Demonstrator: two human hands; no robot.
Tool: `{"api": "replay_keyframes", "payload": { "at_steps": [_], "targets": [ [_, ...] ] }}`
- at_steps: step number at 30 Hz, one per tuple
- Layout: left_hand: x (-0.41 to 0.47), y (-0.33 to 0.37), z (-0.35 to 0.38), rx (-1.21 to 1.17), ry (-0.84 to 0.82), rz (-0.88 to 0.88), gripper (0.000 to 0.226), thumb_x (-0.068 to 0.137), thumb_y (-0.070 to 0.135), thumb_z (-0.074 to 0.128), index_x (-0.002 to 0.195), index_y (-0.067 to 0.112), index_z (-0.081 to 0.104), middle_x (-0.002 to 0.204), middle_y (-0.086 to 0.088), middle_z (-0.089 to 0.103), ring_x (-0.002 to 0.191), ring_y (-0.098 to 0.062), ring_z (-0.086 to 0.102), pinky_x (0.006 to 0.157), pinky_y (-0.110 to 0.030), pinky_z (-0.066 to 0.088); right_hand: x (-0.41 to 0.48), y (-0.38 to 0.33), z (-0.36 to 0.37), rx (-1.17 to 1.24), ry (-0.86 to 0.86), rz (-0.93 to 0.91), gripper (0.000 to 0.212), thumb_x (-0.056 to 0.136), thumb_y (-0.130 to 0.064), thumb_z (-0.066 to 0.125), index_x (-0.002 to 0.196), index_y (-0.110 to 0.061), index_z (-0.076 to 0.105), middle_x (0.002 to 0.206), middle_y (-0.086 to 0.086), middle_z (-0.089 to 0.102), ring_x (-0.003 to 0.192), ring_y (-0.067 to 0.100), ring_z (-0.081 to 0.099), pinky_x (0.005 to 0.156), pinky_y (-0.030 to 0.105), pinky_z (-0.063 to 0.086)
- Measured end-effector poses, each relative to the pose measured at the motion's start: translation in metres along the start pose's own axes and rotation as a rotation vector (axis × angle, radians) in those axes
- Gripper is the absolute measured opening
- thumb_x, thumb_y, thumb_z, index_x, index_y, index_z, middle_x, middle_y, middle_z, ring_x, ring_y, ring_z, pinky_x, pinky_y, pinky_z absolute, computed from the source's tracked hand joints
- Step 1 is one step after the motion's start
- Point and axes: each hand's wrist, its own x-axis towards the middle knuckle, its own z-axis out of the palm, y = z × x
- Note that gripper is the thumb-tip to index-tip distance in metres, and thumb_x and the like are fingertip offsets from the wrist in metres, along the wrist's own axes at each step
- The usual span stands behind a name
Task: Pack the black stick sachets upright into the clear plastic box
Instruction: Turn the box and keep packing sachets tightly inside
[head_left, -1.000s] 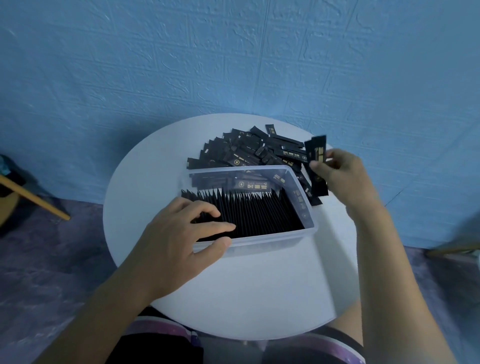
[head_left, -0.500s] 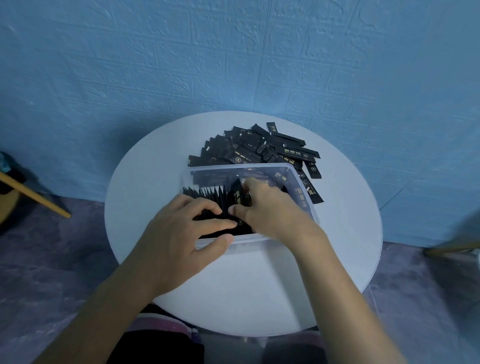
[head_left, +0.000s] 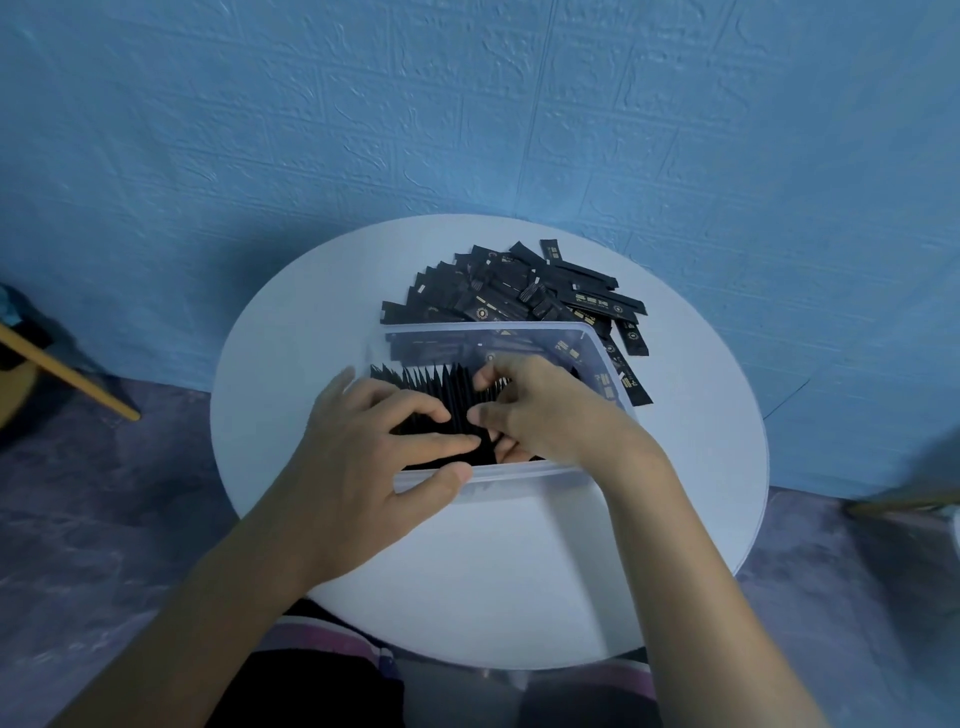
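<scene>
As the view drops onto the round white table (head_left: 493, 571), I log things outward from the near wall of the clear plastic box (head_left: 519, 474).

Left hand (head_left: 363, 462): thumb pressed on the outside of that near wall. Fingers are apart and fairly straight, lying across the tops of the black stick sachets (head_left: 415, 376) that stand in the box, steadying them.

Right hand (head_left: 545, 410), over the box's middle: fingers curled down into the row, thumb and forefinger pinched on sachets being seated upright.

The row fills most of the box's width. Any room left under the right hand is hidden, so I cannot tell.

Beyond the box's far wall and against it, a loose pile (head_left: 519, 291) lies flat, with a few strays along the box's right side.

My read: past halfway, with a good heap left to stand up.
</scene>
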Motion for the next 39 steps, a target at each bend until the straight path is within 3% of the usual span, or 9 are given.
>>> {"api": "replay_keyframes", "payload": {
  "at_steps": [2,5,9,20,24,31,35,39],
  "targets": [
    [-0.001,0.001,0.000,0.041,0.017,-0.007,0.035,0.094,0.058,0.046,0.112,0.046,0.074,0.115,0.019,0.065,0.110,-0.016,0.051,0.111,-0.066,0.027,0.000,0.000,0.000,0.019,-0.004,0.005,0.016,0.097,-0.013,0.064,0.109,-0.015,0.053,0.072,0.006,0.064,0.049,0.012,0.062,0.054,0.024,0.054],
    [0.000,0.003,-0.002,0.070,0.014,0.019,0.036,0.094,0.054,0.048,0.112,0.042,0.076,0.114,0.017,0.065,0.114,-0.017,0.052,0.116,-0.059,0.024,-0.002,0.001,-0.002,0.055,-0.017,0.005,0.015,0.098,-0.013,0.064,0.108,-0.014,0.053,0.069,0.006,0.063,0.048,0.011,0.062,0.055,0.024,0.054],
    [0.008,0.007,-0.006,0.014,-0.046,0.071,0.035,0.094,0.047,0.050,0.115,0.034,0.076,0.114,0.013,0.064,0.107,-0.015,0.057,0.092,-0.040,0.046,-0.003,0.003,-0.004,0.072,-0.038,-0.003,0.007,0.101,-0.011,0.056,0.107,-0.014,0.053,0.066,0.004,0.064,0.052,0.013,0.064,0.060,0.026,0.058],
    [0.022,0.014,-0.003,0.120,-0.082,0.098,0.045,0.090,0.069,0.047,0.112,0.040,0.074,0.113,0.013,0.060,0.087,-0.015,0.053,0.069,-0.033,0.049,-0.004,-0.001,-0.009,0.064,-0.070,0.005,0.003,0.101,-0.008,0.056,0.102,-0.009,0.058,0.071,0.010,0.068,0.064,0.022,0.070,0.076,0.041,0.063],
    [0.022,0.016,0.001,0.126,-0.057,0.097,0.046,0.089,0.070,0.048,0.107,0.036,0.074,0.120,0.014,0.062,0.089,-0.014,0.055,0.068,-0.031,0.047,-0.005,0.001,-0.009,0.060,-0.086,0.000,0.008,0.102,-0.006,0.053,0.108,-0.007,0.059,0.075,0.011,0.069,0.066,0.020,0.070,0.073,0.035,0.063],
    [0.019,0.015,0.004,0.126,-0.018,0.093,0.050,0.091,0.071,0.045,0.102,0.033,0.075,0.120,0.019,0.067,0.091,-0.013,0.057,0.071,-0.033,0.049,-0.008,0.015,-0.024,-0.037,0.163,-0.095,0.012,0.099,-0.014,0.057,0.090,-0.019,0.064,0.068,0.001,0.070,0.063,0.018,0.071,0.070,0.038,0.063],
    [0.020,0.014,0.004,0.130,-0.016,0.103,0.048,0.091,0.069,0.046,0.101,0.033,0.075,0.119,0.017,0.068,0.090,-0.014,0.059,0.069,-0.031,0.048,-0.015,0.027,-0.046,0.160,0.318,-0.220,0.017,0.098,-0.005,0.058,0.087,-0.015,0.065,0.072,0.006,0.067,0.064,0.016,0.066,0.065,0.030,0.059],
    [0.019,0.013,0.004,0.132,-0.024,0.099,0.047,0.091,0.070,0.046,0.101,0.033,0.074,0.120,0.017,0.067,0.090,-0.014,0.058,0.071,-0.029,0.046,-0.017,0.034,-0.055,0.508,0.435,-0.287,0.016,0.099,0.002,0.054,0.091,-0.007,0.066,0.076,0.012,0.064,0.063,0.015,0.062,0.058,0.022,0.055]
  ]
}}
